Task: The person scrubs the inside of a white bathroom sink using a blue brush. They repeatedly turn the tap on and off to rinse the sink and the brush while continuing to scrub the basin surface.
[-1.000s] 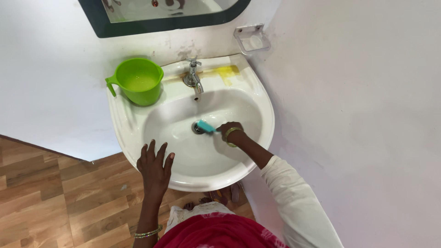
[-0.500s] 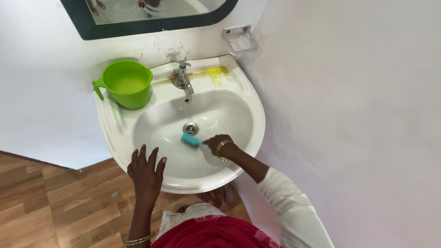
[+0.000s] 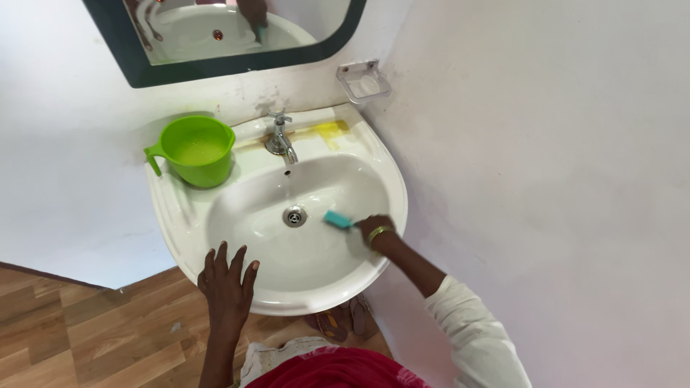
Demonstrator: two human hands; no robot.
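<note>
A: Near first. Left hand?
B: Flat on the front rim of the white basin, fingers spread, holding nothing.
A: Right hand?
B: Fingers closed round the handle of a teal brush, head on the bowl's right slope, just right of the drain.
A: Handling?
B: Likely light, stiff plastic, slick when wet (grip the handle end). Basin looks glossy, rounded ceramic.
A: Further back?
B: Chrome tap, green plastic jug on the ledge, dark-framed mirror.
</note>
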